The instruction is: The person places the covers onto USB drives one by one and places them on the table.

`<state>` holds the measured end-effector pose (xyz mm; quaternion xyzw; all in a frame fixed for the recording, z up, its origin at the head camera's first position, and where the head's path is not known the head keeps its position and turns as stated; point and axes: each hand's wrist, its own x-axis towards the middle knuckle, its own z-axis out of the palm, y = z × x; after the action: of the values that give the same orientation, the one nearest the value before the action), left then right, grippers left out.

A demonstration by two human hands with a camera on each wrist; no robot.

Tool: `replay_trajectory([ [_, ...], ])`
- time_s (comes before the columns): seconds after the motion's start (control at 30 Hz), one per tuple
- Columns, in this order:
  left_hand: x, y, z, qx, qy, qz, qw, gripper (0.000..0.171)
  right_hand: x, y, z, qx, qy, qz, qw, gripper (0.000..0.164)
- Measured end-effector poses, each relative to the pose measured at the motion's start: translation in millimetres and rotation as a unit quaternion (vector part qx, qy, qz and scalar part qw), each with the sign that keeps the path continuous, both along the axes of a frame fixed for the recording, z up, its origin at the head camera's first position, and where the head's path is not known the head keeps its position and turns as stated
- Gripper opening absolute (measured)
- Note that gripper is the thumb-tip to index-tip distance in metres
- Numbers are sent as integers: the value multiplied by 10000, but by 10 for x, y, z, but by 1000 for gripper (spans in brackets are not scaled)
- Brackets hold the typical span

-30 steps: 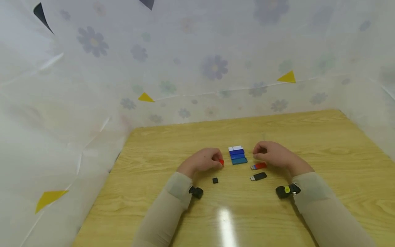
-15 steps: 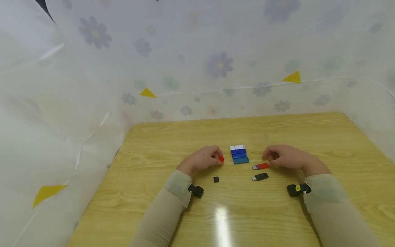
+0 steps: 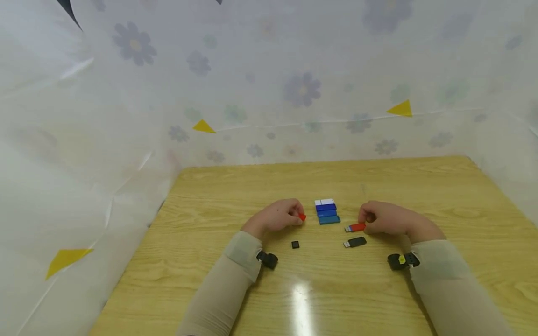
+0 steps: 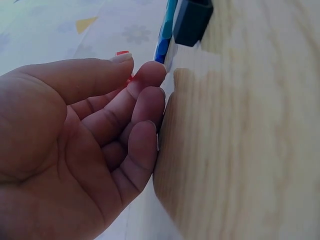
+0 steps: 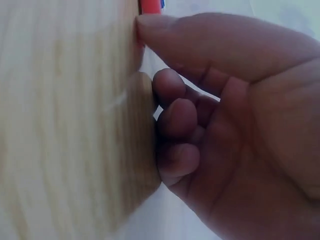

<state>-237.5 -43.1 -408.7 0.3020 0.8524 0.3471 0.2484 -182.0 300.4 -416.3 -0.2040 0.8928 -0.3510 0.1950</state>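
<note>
Between thumb and index finger my left hand point(image 3: 278, 215) pinches a small red USB stick cap point(image 3: 302, 217). In the left wrist view the cap is mostly behind the thumb. My right hand point(image 3: 388, 218) has its thumb and index finger at the rear end of a red USB stick point(image 3: 355, 227), gripping it as it lies on the table. Its bare metal plug points left, towards the other hand. Nearer to the person lies a black USB stick point(image 3: 355, 242), also uncapped. A small black cap point(image 3: 295, 244) rests to its left.
A white USB stick point(image 3: 324, 202) and several blue ones, among them a teal-blue one point(image 3: 329, 220), lie side by side between the hands. They sit on a wooden table point(image 3: 235, 186) with flower-patterned sheeting point(image 3: 260, 93) behind it.
The right hand first drew back to the right, then came in to the rear end of the red USB stick. The left hand keeps its pinch on the red cap.
</note>
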Motion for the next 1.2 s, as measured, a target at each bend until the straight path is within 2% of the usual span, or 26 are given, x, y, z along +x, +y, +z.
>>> replay_trajectory([
  [0.2, -3, -2, -45, 146, -79, 80, 9998, 13, -5, 49, -34, -205, 26, -282, 9994, 13],
  [0.43, 18, 35, -18, 462, -92, 233, 9986, 14, -28, 12, -57, -372, 556, -652, 9956, 12],
  [0.7, 22, 101, -1, 732, -24, 253, 9970, 13, -1, -212, 5, -606, 1120, -697, 9894, 10],
  [1.03, 29, 150, 18, 1064, 142, 14, 9942, 12, 43, -535, 69, -1001, 1036, -596, 9878, 9],
  [1.2, 69, 189, 25, 1174, -32, -10, 9931, 12, 69, -645, 97, -1043, 1044, -550, 9875, 10],
])
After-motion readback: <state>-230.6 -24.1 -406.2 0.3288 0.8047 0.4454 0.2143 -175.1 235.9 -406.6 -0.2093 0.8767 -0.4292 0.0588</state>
